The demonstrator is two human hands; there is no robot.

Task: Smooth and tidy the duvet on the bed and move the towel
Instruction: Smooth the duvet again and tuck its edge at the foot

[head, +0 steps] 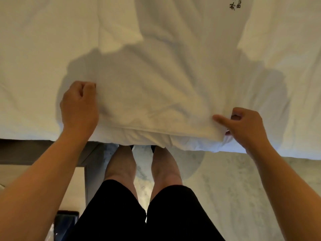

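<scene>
At far left, the dark wooden bed frame (40, 150) shows below the mattress edge, with a pale wood floor strip beneath it and a dark, glossy object (66, 221) of unclear identity at the lower edge.

The left hand (79, 105) rests on the soft white fabric duvet (152, 94), near its front edge. The fingers are curled into the cloth and appear to bunch a fold of it; how much fabric lies inside the fist cannot be seen.

The duvet covers the bed across the full width of the view. Its centre section is heaped and creased, with folds radiating away from the person. The doubled front hem hangs slightly over the bed edge, directly above the person's bare legs (142, 164) and black shorts.

The right hand (246, 126) holds the duvet hem further right and closer to the bed edge. The forefinger extends flat along the top of the fabric; the remaining fingers are curled under the hem, pinching it.

A white fabric item bearing dark printed lettering (236, 4) lies at upper right. It may be the towel, but this cannot be confirmed.

Handling assessment: the duvet is judged light, bulky and limp. It will not hold shape and slides readily on the sheet. Grip the hem at two well-separated points, then draw it taut to flatten the central creases. Marbled pale flooring (251, 188) lies at right.
</scene>
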